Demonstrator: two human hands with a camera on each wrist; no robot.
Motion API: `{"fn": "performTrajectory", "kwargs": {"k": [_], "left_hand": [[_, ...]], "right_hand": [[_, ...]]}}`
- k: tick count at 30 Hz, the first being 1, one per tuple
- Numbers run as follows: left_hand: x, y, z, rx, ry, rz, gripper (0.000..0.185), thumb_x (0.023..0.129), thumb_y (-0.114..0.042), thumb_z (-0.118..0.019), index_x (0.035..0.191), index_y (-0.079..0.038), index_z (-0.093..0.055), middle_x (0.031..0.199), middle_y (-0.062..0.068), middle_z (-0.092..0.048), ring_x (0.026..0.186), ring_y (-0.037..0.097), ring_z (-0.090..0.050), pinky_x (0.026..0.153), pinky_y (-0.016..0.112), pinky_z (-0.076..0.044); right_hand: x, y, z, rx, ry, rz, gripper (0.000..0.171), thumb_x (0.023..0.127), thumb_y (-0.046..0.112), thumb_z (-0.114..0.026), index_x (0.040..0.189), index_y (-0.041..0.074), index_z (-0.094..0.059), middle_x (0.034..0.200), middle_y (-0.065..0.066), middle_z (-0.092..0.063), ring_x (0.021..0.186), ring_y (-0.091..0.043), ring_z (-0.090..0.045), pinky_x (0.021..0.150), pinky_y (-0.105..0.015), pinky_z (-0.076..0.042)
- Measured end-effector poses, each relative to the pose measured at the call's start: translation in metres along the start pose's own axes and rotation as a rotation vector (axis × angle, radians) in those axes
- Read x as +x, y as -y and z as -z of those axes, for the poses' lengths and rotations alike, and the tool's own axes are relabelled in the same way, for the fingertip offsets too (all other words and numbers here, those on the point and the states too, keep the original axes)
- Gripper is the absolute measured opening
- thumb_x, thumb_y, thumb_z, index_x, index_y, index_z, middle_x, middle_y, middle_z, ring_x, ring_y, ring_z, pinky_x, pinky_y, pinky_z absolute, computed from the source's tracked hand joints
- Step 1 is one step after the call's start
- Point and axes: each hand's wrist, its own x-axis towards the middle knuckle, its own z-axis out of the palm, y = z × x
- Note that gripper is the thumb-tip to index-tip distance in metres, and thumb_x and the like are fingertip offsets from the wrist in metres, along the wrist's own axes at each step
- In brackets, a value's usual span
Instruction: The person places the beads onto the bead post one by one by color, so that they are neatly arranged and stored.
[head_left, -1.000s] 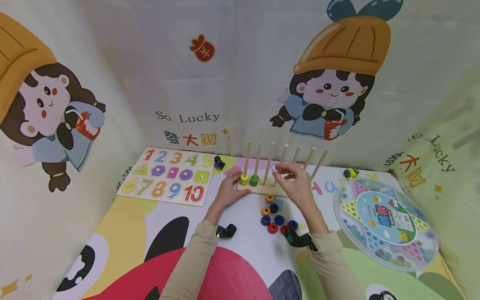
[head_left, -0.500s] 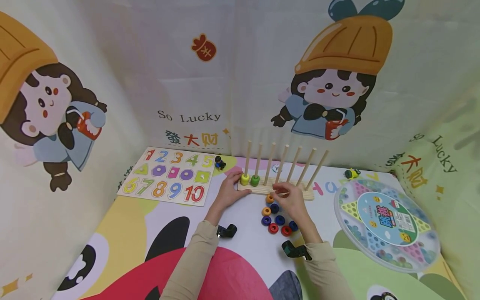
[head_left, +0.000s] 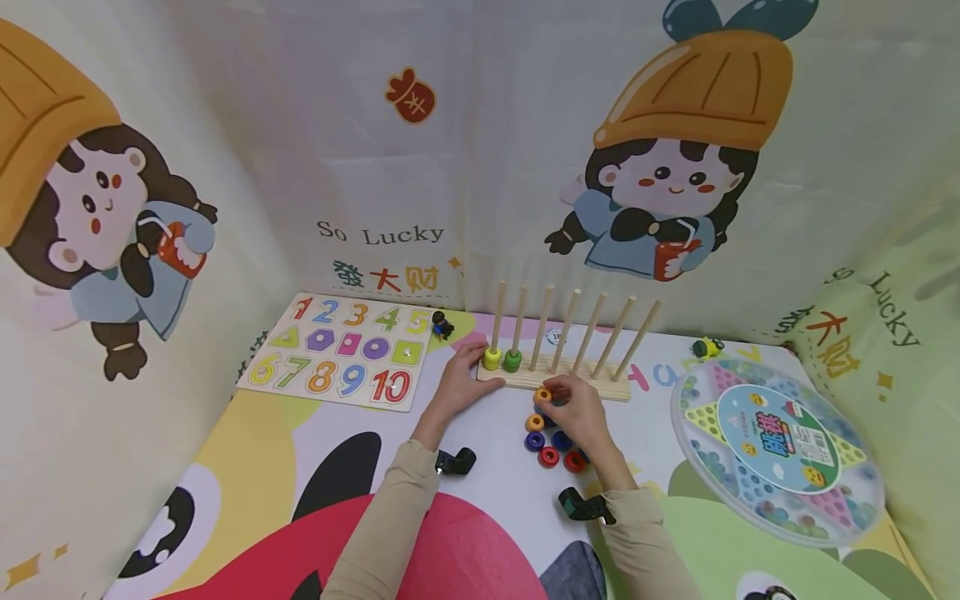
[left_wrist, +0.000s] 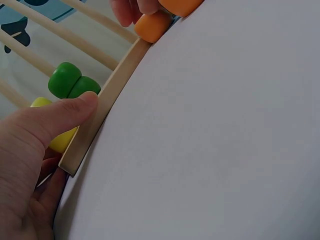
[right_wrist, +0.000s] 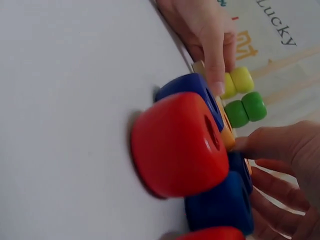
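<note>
Cartoon-printed cloth walls enclose a tabletop (head_left: 480, 433) covered in the same bright pattern, where a person works at a wooden peg rack (head_left: 553, 379) standing at about 12 o'clock from the hands. The left hand (head_left: 459, 385) rests at the rack's left end, its thumb pressed flat against the base edge beside the yellow bead (head_left: 492, 358) and green bead (head_left: 512, 360) already seated on the first two pegs; the fingers look relaxed rather than clenched. The right hand (head_left: 576, 410) has its fingers curled over a loose cluster of rings just in front of the rack, and appears to pinch an orange ring (head_left: 543, 395) at its 11 o'clock, though the wrist view blurs the exact grip. A second orange ring (head_left: 534, 422), a purple ring (head_left: 534, 440) and two red rings (head_left: 549, 456) lie touching or just beside one another at the hand's 7 o'clock.

Risk lies in the crowding: lifting one ring could nudge its neighbours and send them rolling across the tabletop. The pegs lean visibly, so a ring brought in off-line could catch a tip. If the left thumb eases, the light rack may slide.
</note>
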Motion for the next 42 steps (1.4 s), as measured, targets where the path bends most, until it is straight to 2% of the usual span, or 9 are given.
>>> {"fn": "performTrajectory", "kwargs": {"k": [5,8,12,16,21,26,30,37,42], "left_hand": [[-0.001,0.000,-0.001,-0.008,0.004,0.006,0.072,0.078,-0.021,-0.085,0.136,0.008,-0.053,0.143,0.018,-0.049,0.133,0.033,-0.046,0.112,0.038,-0.038],[0.000,0.001,-0.001,-0.004,0.004,0.005,0.071,0.079,-0.022,-0.084,0.136,0.008,-0.053,0.143,0.018,-0.048,0.133,0.032,-0.045,0.112,0.038,-0.039],[0.000,0.001,-0.001,0.002,0.005,0.007,0.071,0.079,-0.022,-0.084,0.135,0.007,-0.054,0.143,0.017,-0.049,0.133,0.032,-0.045,0.113,0.039,-0.038],[0.001,-0.001,0.000,0.006,0.006,0.007,0.070,0.078,-0.023,-0.084,0.135,0.007,-0.054,0.143,0.016,-0.049,0.133,0.032,-0.045,0.113,0.040,-0.037],[0.001,-0.001,0.002,0.011,0.005,-0.002,0.071,0.079,-0.023,-0.084,0.135,0.007,-0.054,0.143,0.017,-0.049,0.133,0.033,-0.046,0.113,0.040,-0.038],[0.000,0.001,0.003,0.007,0.000,-0.002,0.071,0.079,-0.024,-0.084,0.135,0.008,-0.054,0.143,0.018,-0.049,0.133,0.034,-0.045,0.113,0.042,-0.037],[0.000,0.003,0.002,-0.001,0.002,-0.007,0.071,0.079,-0.024,-0.084,0.134,0.008,-0.054,0.142,0.018,-0.049,0.133,0.034,-0.045,0.114,0.042,-0.036],[0.000,0.004,0.001,0.024,0.003,-0.018,0.071,0.079,-0.025,-0.084,0.135,0.007,-0.055,0.142,0.017,-0.049,0.133,0.032,-0.045,0.113,0.041,-0.037],[0.001,0.005,0.000,0.021,0.007,-0.010,0.071,0.080,-0.025,-0.084,0.136,0.007,-0.054,0.143,0.017,-0.049,0.133,0.031,-0.046,0.112,0.039,-0.039]], "right_hand": [[-0.002,0.006,-0.004,-0.088,-0.051,-0.048,0.025,0.078,0.014,-0.083,0.097,0.003,-0.073,0.093,-0.009,-0.070,0.085,-0.025,-0.067,0.078,-0.044,-0.056],[-0.002,0.008,-0.005,-0.094,-0.081,-0.058,0.025,0.077,0.014,-0.083,0.097,0.003,-0.073,0.093,-0.009,-0.071,0.085,-0.025,-0.067,0.076,-0.043,-0.056],[0.001,0.013,-0.002,-0.031,-0.116,-0.054,0.024,0.076,0.010,-0.082,0.097,0.001,-0.073,0.095,-0.013,-0.070,0.086,-0.029,-0.069,0.074,-0.041,-0.059],[0.004,0.023,0.007,0.080,-0.139,-0.039,0.022,0.076,0.001,-0.078,0.097,-0.003,-0.072,0.098,-0.018,-0.067,0.089,-0.033,-0.070,0.072,-0.038,-0.061],[0.009,0.037,0.021,0.194,-0.173,0.020,0.021,0.077,-0.004,-0.076,0.098,-0.006,-0.071,0.101,-0.020,-0.065,0.091,-0.036,-0.069,0.075,-0.035,-0.061],[0.013,0.052,0.035,0.207,-0.235,0.094,0.021,0.079,-0.002,-0.076,0.100,-0.004,-0.072,0.100,-0.018,-0.067,0.092,-0.034,-0.070,0.069,-0.018,-0.056],[0.017,0.065,0.046,0.219,-0.305,0.157,0.021,0.080,0.000,-0.077,0.100,-0.003,-0.073,0.098,-0.017,-0.070,0.090,-0.031,-0.070,0.066,-0.010,-0.051],[0.023,0.090,0.061,0.270,-0.416,0.262,0.019,0.082,0.001,-0.077,0.100,-0.004,-0.073,0.098,-0.015,-0.073,0.087,-0.027,-0.068,0.067,-0.013,-0.052],[0.034,0.106,0.069,0.314,-0.462,0.330,0.020,0.084,0.001,-0.075,0.102,-0.004,-0.072,0.100,-0.017,-0.072,0.088,-0.028,-0.067,0.069,-0.015,-0.052]]}}
